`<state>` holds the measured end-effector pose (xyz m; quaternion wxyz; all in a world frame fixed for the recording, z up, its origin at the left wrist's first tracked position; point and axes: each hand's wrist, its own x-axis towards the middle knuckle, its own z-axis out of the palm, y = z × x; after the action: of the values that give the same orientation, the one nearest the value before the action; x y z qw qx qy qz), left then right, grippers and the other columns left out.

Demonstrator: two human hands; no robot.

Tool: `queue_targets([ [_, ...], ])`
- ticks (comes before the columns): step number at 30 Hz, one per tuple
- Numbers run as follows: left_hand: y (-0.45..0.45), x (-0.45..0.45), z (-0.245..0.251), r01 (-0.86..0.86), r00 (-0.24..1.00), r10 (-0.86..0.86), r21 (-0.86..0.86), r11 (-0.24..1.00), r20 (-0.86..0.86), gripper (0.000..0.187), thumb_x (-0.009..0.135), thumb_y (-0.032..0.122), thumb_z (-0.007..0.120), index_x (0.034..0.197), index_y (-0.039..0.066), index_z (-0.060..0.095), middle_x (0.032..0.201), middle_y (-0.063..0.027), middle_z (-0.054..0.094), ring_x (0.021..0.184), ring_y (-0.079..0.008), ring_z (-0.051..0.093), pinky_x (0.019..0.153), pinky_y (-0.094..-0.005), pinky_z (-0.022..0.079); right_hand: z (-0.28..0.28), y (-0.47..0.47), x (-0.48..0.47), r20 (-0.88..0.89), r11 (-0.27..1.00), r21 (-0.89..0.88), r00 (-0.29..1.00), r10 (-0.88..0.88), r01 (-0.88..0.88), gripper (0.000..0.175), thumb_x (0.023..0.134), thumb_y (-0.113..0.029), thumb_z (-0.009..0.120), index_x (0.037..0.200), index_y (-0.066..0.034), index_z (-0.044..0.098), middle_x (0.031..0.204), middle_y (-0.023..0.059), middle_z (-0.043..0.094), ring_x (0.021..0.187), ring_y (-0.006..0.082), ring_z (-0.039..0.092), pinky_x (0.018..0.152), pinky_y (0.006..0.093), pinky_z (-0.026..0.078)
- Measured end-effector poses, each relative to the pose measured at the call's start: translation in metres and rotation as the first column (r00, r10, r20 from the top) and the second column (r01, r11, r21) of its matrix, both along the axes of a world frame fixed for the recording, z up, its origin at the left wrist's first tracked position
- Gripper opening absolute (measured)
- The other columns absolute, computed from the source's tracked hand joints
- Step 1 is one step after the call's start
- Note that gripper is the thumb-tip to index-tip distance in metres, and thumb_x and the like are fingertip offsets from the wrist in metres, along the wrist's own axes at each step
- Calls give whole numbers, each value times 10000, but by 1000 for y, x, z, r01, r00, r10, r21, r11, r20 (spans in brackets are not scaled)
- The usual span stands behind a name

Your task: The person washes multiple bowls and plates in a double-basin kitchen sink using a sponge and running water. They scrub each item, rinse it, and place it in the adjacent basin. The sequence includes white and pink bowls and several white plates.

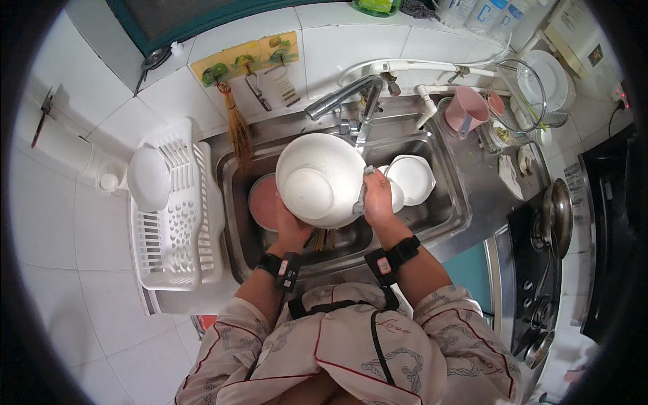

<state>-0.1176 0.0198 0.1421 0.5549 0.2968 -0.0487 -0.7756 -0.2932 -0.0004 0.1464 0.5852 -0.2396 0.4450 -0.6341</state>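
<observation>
Over the double stainless-steel sink (229,223), a large white bowl (349,157) is held with its underside and foot ring facing up. My left hand (290,217) grips its lower left rim, fingers partly hidden behind it. On the right side my right hand (378,198) presses a grey cloth (359,202) against the rim. Below the bowl, in the left basin, lie a pink round basin (262,203) and several chopsticks (324,240), both partly covered. White dishes (411,178) rest in the right basin, just beyond my right hand.
A chrome faucet (329,101) reaches over the sink behind the bowl. To the left stands a white plastic dish rack (197,212) with a white dish (148,178). A straw brush (237,126) hangs above the left basin. At right are a pink jug (466,109) and a gas stove (526,283).
</observation>
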Motion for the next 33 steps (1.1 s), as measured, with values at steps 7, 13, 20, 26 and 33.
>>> queue_targets([
  [7, -9, 5, 21, -140, 986, 142, -27, 990, 91, 624, 897, 594, 274, 1336, 161, 366, 1331, -71, 430, 1187, -282, 449, 965, -466, 407, 14, 6, 6, 84, 997, 5, 994, 72, -73, 262, 866, -121, 446, 1045, 27, 566, 937, 69, 619, 828, 134, 569, 763, 269, 452],
  [13, -9, 3, 21, -131, 990, 134, -53, 990, 54, 548, 907, 526, 338, 1323, 171, 376, 1307, -49, 447, 1173, -267, 459, 951, -460, 419, 24, 10, 6, 138, 991, -77, 983, 119, -109, 255, 844, -103, 450, 1031, 24, 569, 932, 69, 618, 820, 138, 572, 770, 272, 451],
  [20, -7, 1, 25, -144, 989, 145, -43, 989, 20, 524, 902, 497, 382, 1311, 171, 386, 1293, -48, 455, 1165, -264, 465, 941, -457, 428, 26, 11, 4, 162, 994, -61, 982, 101, -92, 269, 824, -93, 444, 1031, 26, 569, 929, 66, 618, 815, 136, 571, 765, 268, 450],
  [26, -6, 2, 23, -151, 987, 152, -15, 988, 60, 568, 896, 543, 352, 1322, 169, 378, 1305, -60, 449, 1175, -276, 458, 938, -467, 432, 20, 9, 4, 71, 998, 24, 996, 53, -55, 270, 812, -103, 452, 1015, 25, 575, 917, 65, 619, 808, 149, 576, 755, 278, 458],
  [33, -5, 3, 23, -148, 989, 148, 7, 989, 21, 542, 895, 522, 382, 1306, 170, 398, 1291, -46, 461, 1137, -262, 493, 914, -455, 453, 16, 10, 4, 105, 999, -24, 993, 44, -42, 257, 814, -95, 434, 992, 26, 573, 903, 61, 610, 786, 146, 565, 740, 275, 456],
])
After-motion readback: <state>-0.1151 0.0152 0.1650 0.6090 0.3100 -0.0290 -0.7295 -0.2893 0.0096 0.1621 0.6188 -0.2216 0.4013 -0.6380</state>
